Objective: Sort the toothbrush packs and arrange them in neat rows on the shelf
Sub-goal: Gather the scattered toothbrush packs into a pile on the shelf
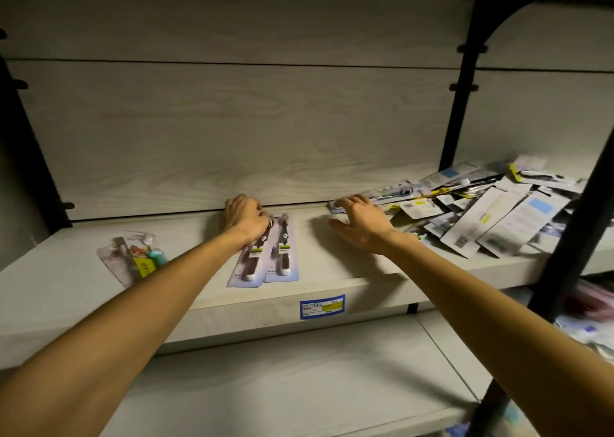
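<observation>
With the left hand pressing the twin toothbrush packs at the shelf's twelve o'clock, the released right hand should draw a matching pack from the three o'clock pile.

Your open lane on the shelf is the bare strip between the two side-by-side packs and the loose pile at the right; your right hand sits in it, fingers spread, at the pile's left edge. Your left hand covers the top of the paired packs. More bare board lies between those packs and the single pack to the left, and left of that too. Black upright post blocks the back right; a second dark bar crosses in front of the pile. Pile depth behind it is blurred, probably reaching the back panel.
</observation>
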Available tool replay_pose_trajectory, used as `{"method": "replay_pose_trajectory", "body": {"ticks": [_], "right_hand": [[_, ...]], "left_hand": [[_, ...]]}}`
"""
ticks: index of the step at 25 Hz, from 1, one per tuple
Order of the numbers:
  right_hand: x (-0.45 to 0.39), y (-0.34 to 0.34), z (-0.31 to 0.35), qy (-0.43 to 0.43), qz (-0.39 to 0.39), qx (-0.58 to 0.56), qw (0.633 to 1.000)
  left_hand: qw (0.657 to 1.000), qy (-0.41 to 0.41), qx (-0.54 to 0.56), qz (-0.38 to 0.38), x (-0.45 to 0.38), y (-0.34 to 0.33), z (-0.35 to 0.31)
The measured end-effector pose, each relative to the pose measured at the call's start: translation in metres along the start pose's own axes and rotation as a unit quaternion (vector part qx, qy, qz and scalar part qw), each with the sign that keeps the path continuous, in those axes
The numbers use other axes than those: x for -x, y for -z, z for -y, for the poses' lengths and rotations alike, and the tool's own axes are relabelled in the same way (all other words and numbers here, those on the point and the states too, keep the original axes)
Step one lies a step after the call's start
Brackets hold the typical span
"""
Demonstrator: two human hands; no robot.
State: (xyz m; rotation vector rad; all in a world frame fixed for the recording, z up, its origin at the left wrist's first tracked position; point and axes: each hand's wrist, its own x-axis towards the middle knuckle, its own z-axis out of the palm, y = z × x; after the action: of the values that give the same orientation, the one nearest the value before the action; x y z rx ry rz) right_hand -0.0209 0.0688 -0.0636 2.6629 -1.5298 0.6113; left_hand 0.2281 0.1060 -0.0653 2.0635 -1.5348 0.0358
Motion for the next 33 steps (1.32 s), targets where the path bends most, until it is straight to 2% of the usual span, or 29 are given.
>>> {"method": "replay_pose_trajectory", "body": {"ticks": [4,9,11,15,18,23,29,33], "right_hand": [[0.003,0.012,-0.033,-0.027,-0.026,0.017,0.999],[0.013,0.036,-0.083,-0.104,-0.052,0.021,0.993],[0.02,0.044,-0.103,-0.116,-0.07,0.03,0.99],[0.04,0.061,-0.142,-0.145,-0.077,0.08,0.983],[0.041,0.063,-0.152,-0.119,-0.054,0.134,0.982],[0.028,0.051,-0.161,-0.097,-0.017,0.109,0.989],[0.015,0.036,-0.177,-0.025,-0.133,0.097,0.986],[0.007,0.037,-0.181,0.07,-0.185,0.074,0.977]], "left_hand": [[0.994,-0.093,0.027,-0.046,-0.002,-0.004,-0.04],[0.971,-0.236,-0.012,0.019,-0.006,-0.018,-0.111],[0.965,-0.257,-0.031,0.035,-0.007,-0.027,-0.133],[0.97,-0.235,-0.014,0.068,-0.012,-0.053,-0.167],[0.969,-0.228,-0.036,0.089,-0.022,-0.066,-0.177],[0.965,-0.224,-0.075,0.112,-0.037,-0.082,-0.182],[0.977,-0.192,-0.04,0.077,-0.049,-0.087,-0.178],[0.984,-0.177,0.011,0.034,-0.05,-0.08,-0.172]]}}
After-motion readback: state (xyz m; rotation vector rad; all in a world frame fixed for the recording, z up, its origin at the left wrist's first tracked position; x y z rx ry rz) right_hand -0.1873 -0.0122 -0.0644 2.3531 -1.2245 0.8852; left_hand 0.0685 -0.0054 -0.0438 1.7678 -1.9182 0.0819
